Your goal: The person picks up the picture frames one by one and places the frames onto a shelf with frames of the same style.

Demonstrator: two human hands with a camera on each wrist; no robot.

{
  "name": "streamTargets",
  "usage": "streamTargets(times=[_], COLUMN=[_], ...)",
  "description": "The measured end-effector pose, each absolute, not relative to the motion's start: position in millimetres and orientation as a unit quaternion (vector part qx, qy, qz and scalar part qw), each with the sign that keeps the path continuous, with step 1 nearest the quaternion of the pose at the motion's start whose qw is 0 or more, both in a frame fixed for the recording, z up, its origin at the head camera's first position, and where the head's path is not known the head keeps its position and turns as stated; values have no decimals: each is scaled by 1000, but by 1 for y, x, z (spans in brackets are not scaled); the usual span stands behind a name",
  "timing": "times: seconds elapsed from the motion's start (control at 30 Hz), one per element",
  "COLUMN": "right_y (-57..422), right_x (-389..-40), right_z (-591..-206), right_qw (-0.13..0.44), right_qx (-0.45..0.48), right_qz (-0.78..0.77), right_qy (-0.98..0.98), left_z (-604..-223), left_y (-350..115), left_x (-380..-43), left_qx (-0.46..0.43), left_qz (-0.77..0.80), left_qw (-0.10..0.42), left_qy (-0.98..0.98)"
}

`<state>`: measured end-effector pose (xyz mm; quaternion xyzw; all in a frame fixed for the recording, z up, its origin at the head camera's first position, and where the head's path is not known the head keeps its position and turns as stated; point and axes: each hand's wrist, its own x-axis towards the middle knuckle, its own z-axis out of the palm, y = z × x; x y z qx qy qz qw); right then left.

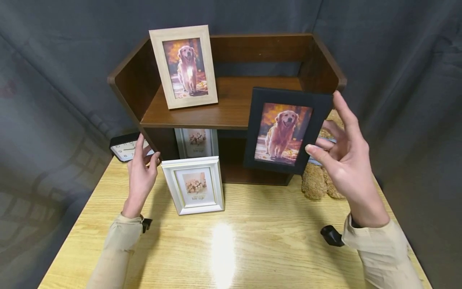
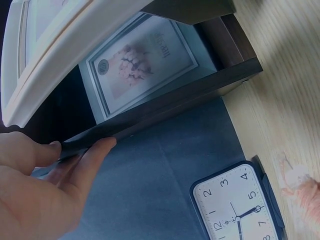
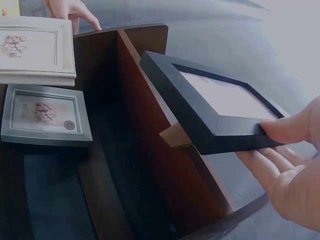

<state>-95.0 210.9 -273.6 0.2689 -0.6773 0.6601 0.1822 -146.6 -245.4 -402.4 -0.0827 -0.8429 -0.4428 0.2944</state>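
Note:
Between thumb and fingers, my right hand holds a black photo frame with a dog picture, tilted in front of the right part of a dark brown two-tier shelf. The right wrist view shows the thumb on the frame's front and the fingers under it. My left hand pinches the front edge of the shelf's left side panel. A beige photo frame stands on the upper tier at left. Below it, a grey-blue frame sits in the lower tier, with a white frame in front.
A black-rimmed clock stands left of the shelf. At the right, partly behind my right hand, is a brown plush toy. The shelf stands on a light wooden table, with grey curtains around it.

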Motion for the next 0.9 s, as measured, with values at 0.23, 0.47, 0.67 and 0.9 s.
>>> streamTargets(times=[0.23,0.47,0.67,0.9], right_y=[205,198,188,179], right_x=[-99,-108,-118,-129], right_z=[-265,-256,-247,-239], right_qw=[204,215,226,234], right_qx=[263,261,271,275], right_qz=[664,675,669,662], right_qy=[-670,-656,-654,-657], left_z=[-402,-401,-402,-401], left_y=[-245,-243,-243,-243], left_x=[-146,-146,-147,-148], left_qx=[-82,-83,-83,-81], left_qz=[-452,-451,-436,-430], left_qw=[292,298,302,306], left_qy=[-839,-837,-844,-845])
